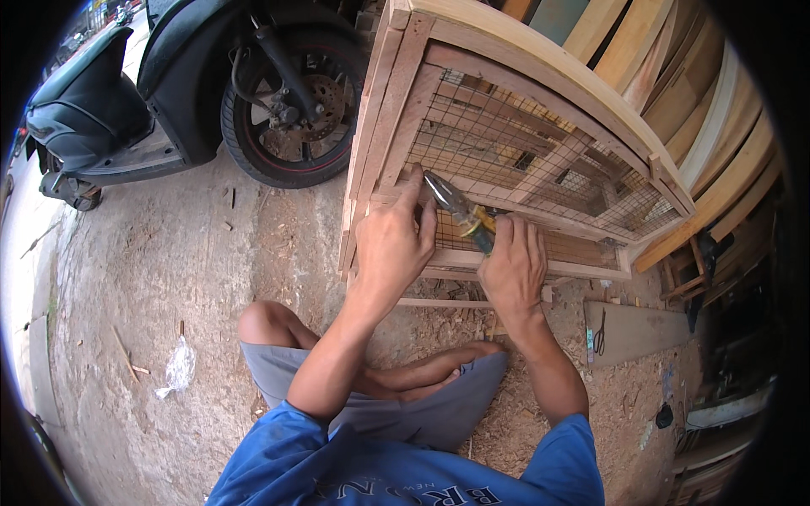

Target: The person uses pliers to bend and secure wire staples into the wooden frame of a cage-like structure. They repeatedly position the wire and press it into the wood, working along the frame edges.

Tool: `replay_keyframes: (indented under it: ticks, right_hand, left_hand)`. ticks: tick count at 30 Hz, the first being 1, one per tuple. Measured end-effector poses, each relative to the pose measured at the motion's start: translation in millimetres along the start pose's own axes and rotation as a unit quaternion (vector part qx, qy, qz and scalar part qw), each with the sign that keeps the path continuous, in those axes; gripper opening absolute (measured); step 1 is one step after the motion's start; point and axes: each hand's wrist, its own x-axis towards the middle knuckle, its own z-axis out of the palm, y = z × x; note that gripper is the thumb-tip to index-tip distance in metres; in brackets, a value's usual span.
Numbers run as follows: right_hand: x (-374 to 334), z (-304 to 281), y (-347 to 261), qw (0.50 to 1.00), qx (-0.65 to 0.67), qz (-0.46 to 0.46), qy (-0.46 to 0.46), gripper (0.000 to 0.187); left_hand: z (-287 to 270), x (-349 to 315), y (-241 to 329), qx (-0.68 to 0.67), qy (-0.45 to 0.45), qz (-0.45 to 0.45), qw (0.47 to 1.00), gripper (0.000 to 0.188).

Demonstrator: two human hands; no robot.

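Note:
In front of me a wooden cage [384,126] stands tilted in view, its framed panel covered with dark wire mesh [498,110]. My right hand [516,257] is wrapped round the handles of a pair of pliers [456,207]. Their metal head points up and left at the lower left part of the frame. My left hand [392,240] is at that same spot, index finger stretched along the wood and thumb bent toward it. The pliers' head is right beside these fingertips. Whatever small thing the left fingers pinch is too small to make out.
A dark scooter [169,101] is parked at the far left, its front wheel [295,110] close to the cage. Wooden planks [675,93] lean behind it. Clear plastic [179,368], scissors [600,331] on a board [645,335] and wood shavings lie on the floor around my crossed legs.

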Motion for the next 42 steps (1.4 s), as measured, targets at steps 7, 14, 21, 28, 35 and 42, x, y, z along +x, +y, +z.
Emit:
replay_keyframes:
  ticks: [7,14,21,28,35,42]
  right_hand:
    - [13,-19,11,0.991,0.078,0.056,-0.096,0.036]
    - [21,-11,6,0.975,0.141,0.114,-0.125,0.029]
    - [22,-14,10,0.973,0.125,0.110,-0.159,0.033]
    - [26,-17,11,0.972,0.137,0.107,-0.157,0.032]
    - [12,-41,10,0.989,-0.004,0.063,-0.134,0.054]
    - [-16,-48,29,0.980,0.091,0.116,-0.132,0.055]
  left_hand:
    - [-3,1,1,-0.027,-0.012,-0.019,0.999,0.042]
    - [-1,2,-3,-0.030,0.015,0.019,0.999,0.040]
    - [1,0,-2,-0.028,-0.007,-0.008,1.000,0.038]
    - [-3,3,-2,-0.041,0.008,-0.002,0.999,0.034]
    - [-6,3,-2,-0.070,-0.009,-0.040,0.997,0.032]
    - [-2,4,-3,-0.076,0.016,-0.013,0.997,0.030]
